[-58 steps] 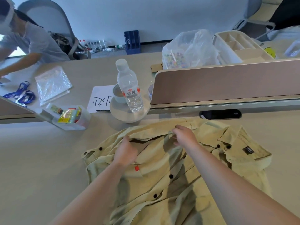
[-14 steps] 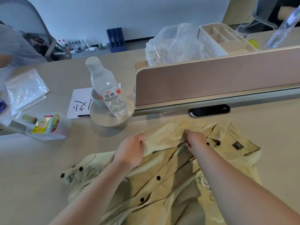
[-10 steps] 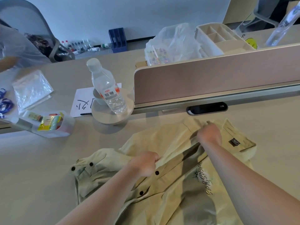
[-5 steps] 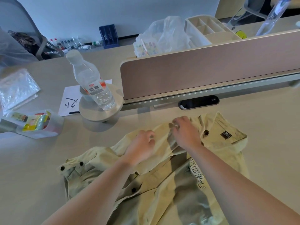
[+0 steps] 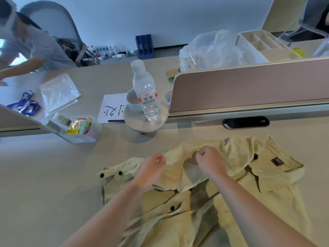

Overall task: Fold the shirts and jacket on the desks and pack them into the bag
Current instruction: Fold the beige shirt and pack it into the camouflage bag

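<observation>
A pale yellow-green jacket (image 5: 277, 177) with black buttons lies spread on the beige desk (image 5: 44, 184) right in front of me. My left hand (image 5: 151, 169) grips the fabric at the jacket's upper edge, fingers curled round it. My right hand (image 5: 211, 162) pinches the same edge a little to the right, near the collar. A dark label shows on the right chest pocket. No bag is in view.
A water bottle (image 5: 146, 93) stands on a round stand (image 5: 144, 122) beyond the jacket, by a cup and a sheet of paper. A pink divider panel (image 5: 249, 88) runs along the back right. A clear box of packets (image 5: 80, 128) sits left. A person leans at far left.
Both hands have taken up the jacket's upper edge and drawn it together; the jacket has shifted slightly and my view has swung left.
</observation>
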